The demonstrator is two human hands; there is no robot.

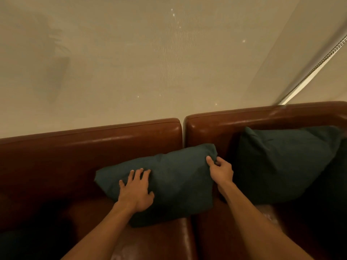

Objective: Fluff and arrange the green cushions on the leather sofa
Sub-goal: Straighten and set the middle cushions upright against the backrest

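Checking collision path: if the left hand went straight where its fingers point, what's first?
The left hand lies flat on the cushion; beyond the cushion's top edge it would probably meet the sofa backrest, though depth is unclear.

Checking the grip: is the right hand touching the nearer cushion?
Touching. The head view shows the right hand pinching the upper corner of the nearer cushion.

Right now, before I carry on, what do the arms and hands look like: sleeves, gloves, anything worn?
Both are bare. The left hand and right hand show no gloves, rings or watch, and no sleeve shows on either arm up to the frame's edge.
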